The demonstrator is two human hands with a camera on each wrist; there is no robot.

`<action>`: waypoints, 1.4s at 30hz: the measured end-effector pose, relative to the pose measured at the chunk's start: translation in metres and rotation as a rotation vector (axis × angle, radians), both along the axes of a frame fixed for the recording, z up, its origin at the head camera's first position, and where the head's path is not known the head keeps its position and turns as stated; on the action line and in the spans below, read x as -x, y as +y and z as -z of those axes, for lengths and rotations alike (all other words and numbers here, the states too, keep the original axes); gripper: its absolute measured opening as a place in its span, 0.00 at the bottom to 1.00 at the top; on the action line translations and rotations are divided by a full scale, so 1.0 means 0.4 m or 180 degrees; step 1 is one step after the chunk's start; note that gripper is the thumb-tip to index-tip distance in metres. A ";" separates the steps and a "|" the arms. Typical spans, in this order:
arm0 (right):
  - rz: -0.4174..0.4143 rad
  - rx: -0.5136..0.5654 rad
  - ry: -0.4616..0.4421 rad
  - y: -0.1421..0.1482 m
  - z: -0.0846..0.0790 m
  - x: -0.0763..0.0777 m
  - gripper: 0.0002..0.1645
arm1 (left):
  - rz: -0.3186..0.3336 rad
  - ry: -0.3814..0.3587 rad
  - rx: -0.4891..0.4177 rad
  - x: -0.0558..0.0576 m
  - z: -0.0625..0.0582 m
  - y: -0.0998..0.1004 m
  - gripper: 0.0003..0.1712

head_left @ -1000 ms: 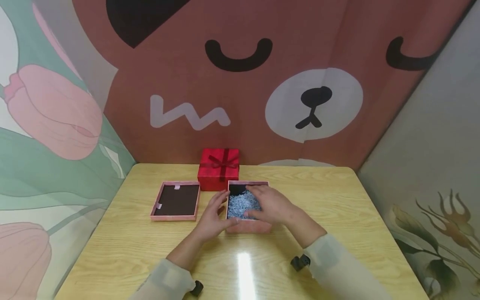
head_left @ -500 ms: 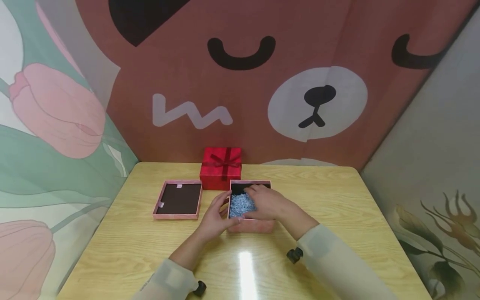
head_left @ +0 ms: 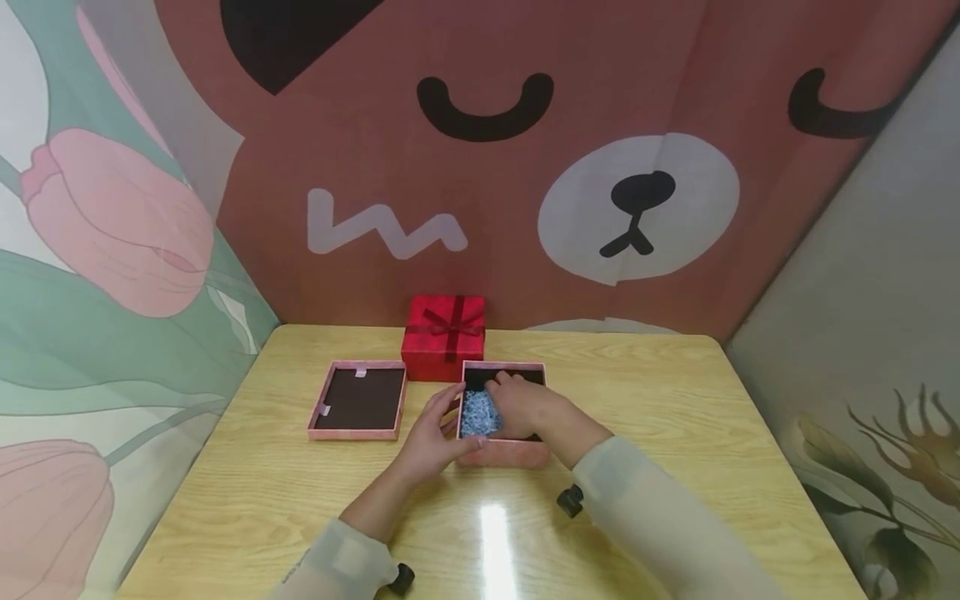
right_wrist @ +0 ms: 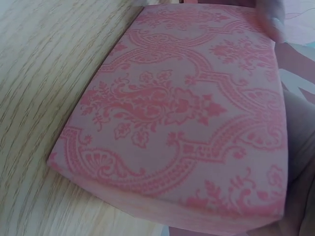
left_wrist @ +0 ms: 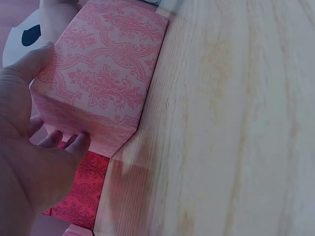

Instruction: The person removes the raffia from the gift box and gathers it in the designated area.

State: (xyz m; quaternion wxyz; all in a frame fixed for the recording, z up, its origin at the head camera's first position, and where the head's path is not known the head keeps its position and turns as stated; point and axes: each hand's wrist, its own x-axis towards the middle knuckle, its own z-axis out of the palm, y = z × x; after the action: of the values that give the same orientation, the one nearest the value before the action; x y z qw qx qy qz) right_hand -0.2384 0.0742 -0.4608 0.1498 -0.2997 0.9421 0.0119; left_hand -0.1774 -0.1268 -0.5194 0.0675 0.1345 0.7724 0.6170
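Note:
An open pink patterned gift box (head_left: pixel 504 455) with a black inside stands near the middle of the table. Blue shredded paper (head_left: pixel 478 414) lies in its left part. My left hand (head_left: pixel 429 442) holds the box at its near left corner; in the left wrist view, the thumb lies over the top edge and the fingers touch the side. My right hand (head_left: pixel 525 408) reaches down inside the box against the shredded paper. Its fingertips are hidden there, so their grip does not show. The right wrist view is mostly filled by the box wall (right_wrist: pixel 172 113).
A pink lid (head_left: pixel 358 434) lies upside down to the left, its dark inside facing up. Behind the open box stands a red gift box (head_left: pixel 444 337) with a dark red ribbon bow. A patterned wall rises beyond the wooden table (head_left: pixel 630 375).
My right hand has gone deeper into the box and moved left. The shredded paper is now bunched on the left side, and more black lining shows. My left hand stays at the corner.

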 end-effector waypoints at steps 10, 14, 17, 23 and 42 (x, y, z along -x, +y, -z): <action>0.0098 0.0223 -0.0308 -0.006 0.008 0.012 0.65 | -0.0046 0.0066 -0.0081 0.003 0.009 0.005 0.56; 0.0096 0.0456 -0.0522 -0.007 0.010 0.017 0.66 | -0.0054 0.0035 -0.0092 0.003 0.011 0.004 0.56; 0.0013 0.0650 -0.0630 -0.006 0.018 0.022 0.67 | -0.0045 0.0029 -0.0109 0.004 0.010 0.005 0.56; -0.0246 0.1026 -0.0660 -0.006 0.040 0.033 0.64 | -0.0055 0.0015 -0.0132 0.001 0.006 0.005 0.56; -0.0410 0.1025 -0.1054 -0.002 0.042 0.032 0.36 | -0.0093 0.0015 -0.0179 0.002 0.005 0.004 0.56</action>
State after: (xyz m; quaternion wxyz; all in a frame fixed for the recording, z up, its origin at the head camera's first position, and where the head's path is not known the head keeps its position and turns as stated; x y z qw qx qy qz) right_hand -0.2510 0.0735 -0.4776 0.2515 -0.3770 0.8734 -0.1782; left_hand -0.1784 -0.1252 -0.5214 0.0529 0.1265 0.7568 0.6391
